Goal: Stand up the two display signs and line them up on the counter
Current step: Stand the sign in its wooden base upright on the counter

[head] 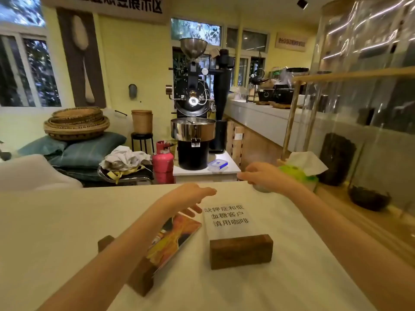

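Two display signs lie flat on the white counter (56,221). The text sign (226,217) is a clear panel with black characters in a dark wooden base block (241,251), lying just right of centre. The picture sign (173,241) has an orange and dark print and a wooden base (140,280); my left forearm crosses over it. My left hand (190,197) hovers with fingers spread above the top edges of both signs, holding nothing. My right hand (261,173) is farther back at the counter's far right, fingers loosely curled, over a small round object that it mostly hides.
A green tissue box (303,173) stands by my right hand. Glass jars (336,158) and a wooden shelf frame (289,122) line the right side. Beyond the counter's far edge are a coffee roaster (193,122), a pink gas cylinder (162,160) and a blue-lidded box (217,164).
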The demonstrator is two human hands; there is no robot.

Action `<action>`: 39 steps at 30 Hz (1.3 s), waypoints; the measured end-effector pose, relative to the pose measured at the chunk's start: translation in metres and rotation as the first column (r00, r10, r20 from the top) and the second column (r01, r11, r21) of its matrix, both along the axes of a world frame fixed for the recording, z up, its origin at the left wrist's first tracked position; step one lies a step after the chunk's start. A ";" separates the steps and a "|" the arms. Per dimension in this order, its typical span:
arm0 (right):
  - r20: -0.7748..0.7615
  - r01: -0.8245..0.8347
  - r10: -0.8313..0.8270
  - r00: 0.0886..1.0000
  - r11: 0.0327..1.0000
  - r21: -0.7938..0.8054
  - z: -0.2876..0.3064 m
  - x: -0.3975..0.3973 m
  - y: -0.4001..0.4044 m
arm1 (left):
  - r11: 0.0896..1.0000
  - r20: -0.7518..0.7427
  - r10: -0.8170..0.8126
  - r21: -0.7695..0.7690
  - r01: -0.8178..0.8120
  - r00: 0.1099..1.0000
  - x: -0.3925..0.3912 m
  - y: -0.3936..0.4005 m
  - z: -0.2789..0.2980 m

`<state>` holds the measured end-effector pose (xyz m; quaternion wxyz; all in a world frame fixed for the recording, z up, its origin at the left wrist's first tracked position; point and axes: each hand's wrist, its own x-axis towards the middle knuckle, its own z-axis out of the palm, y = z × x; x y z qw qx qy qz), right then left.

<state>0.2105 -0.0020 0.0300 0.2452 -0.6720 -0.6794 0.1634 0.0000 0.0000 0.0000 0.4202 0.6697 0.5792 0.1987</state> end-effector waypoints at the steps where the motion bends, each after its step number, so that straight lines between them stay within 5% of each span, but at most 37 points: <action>1: 0.003 -0.002 0.002 1.000 1.000 -0.030 -0.006 0.001 -0.001 | 1.000 -0.026 -0.006 -0.012 0.005 1.000 0.003 -0.002 -0.004; 7: 0.013 0.143 -0.146 0.989 0.948 -0.283 -0.058 0.012 -0.004 | 1.000 -0.149 0.015 0.006 -0.014 0.989 0.014 -0.013 -0.042; 15: -0.194 0.190 -0.307 0.932 0.867 -0.461 -0.093 0.022 -0.015 | 0.988 0.000 0.121 -0.093 -0.120 0.993 0.018 -0.021 -0.066; 29: -0.418 0.113 -0.260 0.870 0.932 -0.346 -0.111 0.018 -0.036 | 0.977 0.239 0.196 -0.124 -0.171 0.951 0.019 -0.036 -0.085; 39: -0.494 0.115 -0.133 0.859 0.991 -0.067 -0.112 0.013 -0.039 | 0.975 0.350 0.218 -0.032 -0.221 0.911 0.008 -0.039 -0.074</action>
